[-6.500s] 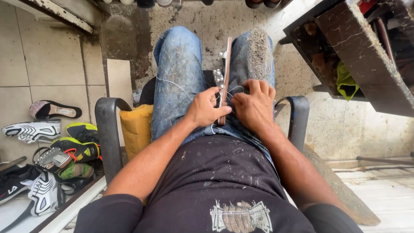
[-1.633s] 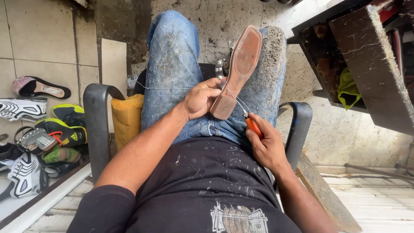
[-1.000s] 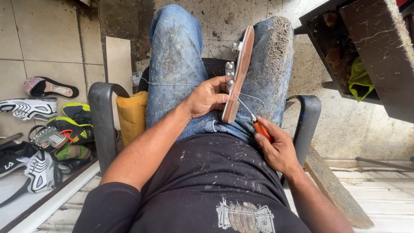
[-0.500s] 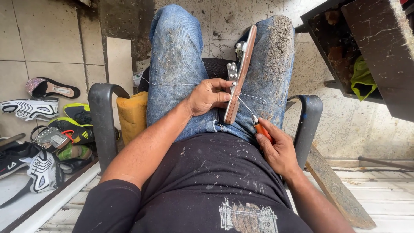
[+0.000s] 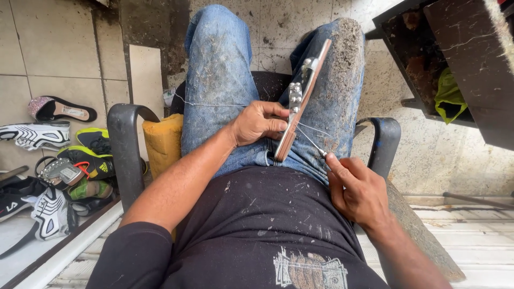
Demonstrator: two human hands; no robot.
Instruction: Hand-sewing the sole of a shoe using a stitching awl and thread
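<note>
The right hand [image 5: 357, 190] sits nearest the camera, at 4 o'clock from the frame centre, over the right hip. Its fingers are closed together around a stitching awl [image 5: 321, 152]; only the thin metal shaft shows, projecting toward 11 o'clock from between thumb and forefinger. The handle is hidden inside the fist.

The left hand [image 5: 258, 123] lies at 12 o'clock from the centre, resting on the lap. Its fingers are clamped on the lower edge of a sandal [image 5: 301, 101], thumb on the near side.

The sandal stands on edge between the thighs, heel end down at the lap, toe end tilted toward 1 o'clock. It shows a thin brown sole edge with a paler rim line. A strap fitted with round metal studs lies against the left-facing side, about mid-length. A pale thread [image 5: 306, 136] runs from the sole's lower part to the awl tip; another strand crosses the left thigh toward 9 o'clock.

The jeans [image 5: 219, 85] are blue and coated with dust and fibres. Black chair armrests [image 5: 122, 144] flank the legs. At 9 o'clock, a pile of shoes [image 5: 59, 160] lies on the floor against a tiled wall.
</note>
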